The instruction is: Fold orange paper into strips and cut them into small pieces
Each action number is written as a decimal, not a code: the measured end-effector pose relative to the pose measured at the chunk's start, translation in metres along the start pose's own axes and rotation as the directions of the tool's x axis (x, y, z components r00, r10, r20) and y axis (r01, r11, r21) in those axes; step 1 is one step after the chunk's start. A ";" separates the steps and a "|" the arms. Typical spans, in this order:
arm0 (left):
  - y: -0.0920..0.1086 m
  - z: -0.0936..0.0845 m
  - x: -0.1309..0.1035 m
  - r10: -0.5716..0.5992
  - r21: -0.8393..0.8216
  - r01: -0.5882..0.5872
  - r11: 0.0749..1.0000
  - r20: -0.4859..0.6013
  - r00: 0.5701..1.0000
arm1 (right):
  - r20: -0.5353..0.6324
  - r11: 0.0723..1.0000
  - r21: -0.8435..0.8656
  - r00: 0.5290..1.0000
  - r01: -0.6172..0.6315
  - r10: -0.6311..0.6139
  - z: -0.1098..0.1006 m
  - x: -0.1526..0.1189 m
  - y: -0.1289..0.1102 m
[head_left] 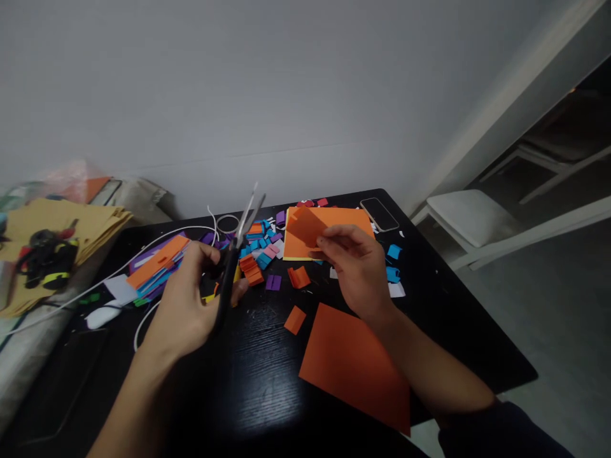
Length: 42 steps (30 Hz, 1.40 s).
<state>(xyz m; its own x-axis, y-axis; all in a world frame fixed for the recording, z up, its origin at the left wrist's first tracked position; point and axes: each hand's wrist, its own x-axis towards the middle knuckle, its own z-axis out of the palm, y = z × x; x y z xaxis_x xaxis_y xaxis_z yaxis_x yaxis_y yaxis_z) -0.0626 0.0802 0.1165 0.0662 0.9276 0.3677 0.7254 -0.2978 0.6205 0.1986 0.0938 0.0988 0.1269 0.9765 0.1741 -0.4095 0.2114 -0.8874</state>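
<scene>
Grip: my left hand (186, 312) holds black-handled scissors (231, 264), blades parted, tips up; my right hand (360, 270) pinches an orange paper piece (305, 226) above the black table (449, 312). Risk: a slack pinch could drop it; stray blades could nick it.

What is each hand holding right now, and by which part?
The left hand holds the scissors by their black handles; the right hand pinches a small orange paper piece by the edge nearest that hand.
</scene>
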 end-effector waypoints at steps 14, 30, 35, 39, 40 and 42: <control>-0.018 0.017 0.007 0.361 0.214 -0.364 0.907 0.051 0.931 | 0.017 0.995 -0.055 0.996 0.088 -0.088 0.012 -0.010 -0.012; -0.011 0.021 0.001 0.393 0.190 -0.393 0.900 0.039 0.919 | 0.067 0.992 0.017 0.989 0.128 -0.129 0.018 -0.020 -0.015; -0.007 0.022 0.001 0.407 0.219 -0.409 0.886 0.058 0.912 | 0.074 0.986 0.034 0.983 0.165 -0.168 0.017 -0.019 -0.012; -0.005 0.022 0.001 0.410 0.230 -0.414 0.881 0.065 0.910 | 0.072 0.984 0.052 0.982 0.171 -0.174 0.018 -0.019 -0.011; -0.005 0.022 0.001 0.411 0.227 -0.415 0.881 0.069 0.909 | 0.072 0.985 0.054 0.983 0.166 -0.169 0.018 -0.019 -0.011; -0.005 0.022 0.001 0.404 0.214 -0.410 0.887 0.076 0.912 | 0.074 0.987 0.055 0.985 0.151 -0.155 0.018 -0.019 -0.011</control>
<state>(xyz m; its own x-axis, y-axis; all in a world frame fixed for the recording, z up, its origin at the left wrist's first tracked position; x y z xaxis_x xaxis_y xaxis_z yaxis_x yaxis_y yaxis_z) -0.0507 0.0874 0.0987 0.4051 0.7427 0.5331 0.7626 -0.5961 0.2510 0.1843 0.0735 0.1134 0.1221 0.9322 0.3407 -0.4345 0.3589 -0.8261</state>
